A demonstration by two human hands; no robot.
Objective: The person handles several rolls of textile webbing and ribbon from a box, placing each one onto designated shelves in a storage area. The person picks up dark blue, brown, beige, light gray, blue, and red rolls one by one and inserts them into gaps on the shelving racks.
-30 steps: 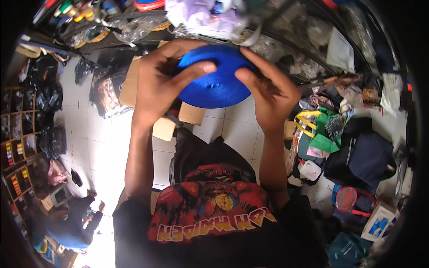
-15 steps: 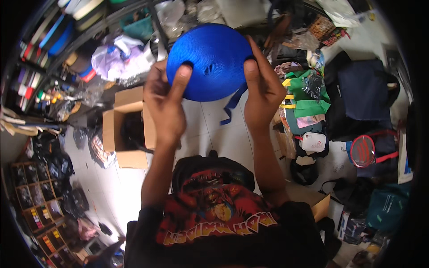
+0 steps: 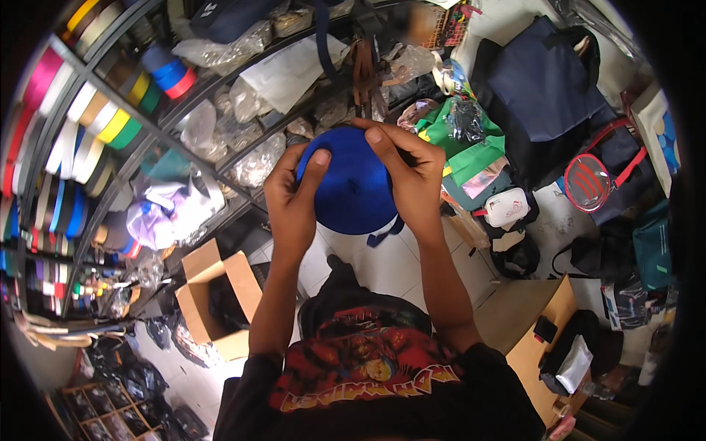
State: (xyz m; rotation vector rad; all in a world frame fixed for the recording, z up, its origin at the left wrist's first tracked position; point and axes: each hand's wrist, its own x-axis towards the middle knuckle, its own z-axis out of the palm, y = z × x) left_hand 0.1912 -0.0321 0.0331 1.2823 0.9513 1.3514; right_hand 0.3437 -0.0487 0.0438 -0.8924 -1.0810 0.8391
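A wide, flat roll of blue webbing (image 3: 349, 195) is held up in front of my body, its coiled face toward me. My left hand (image 3: 293, 197) grips its left edge, thumb lying on the face and fingers behind. On the opposite side my right hand (image 3: 412, 165) clasps the upper right edge, thumb pressed near the rim. Below the roll dangles a loose strap end (image 3: 385, 232). The fingertips behind the roll are mostly hidden.
Shelves with colourful webbing rolls (image 3: 110, 121) fill the left side. An open cardboard box (image 3: 228, 334) stands on the tiled floor. To the right lie a green bag (image 3: 474, 140), a navy bag (image 3: 548, 92), a red racket (image 3: 588, 182) and a large carton (image 3: 540, 353).
The roll and both hands now appear lower in view, and the roll's face is tilted differently. My view has shifted, showing more shelving. Both hands keep their hold.
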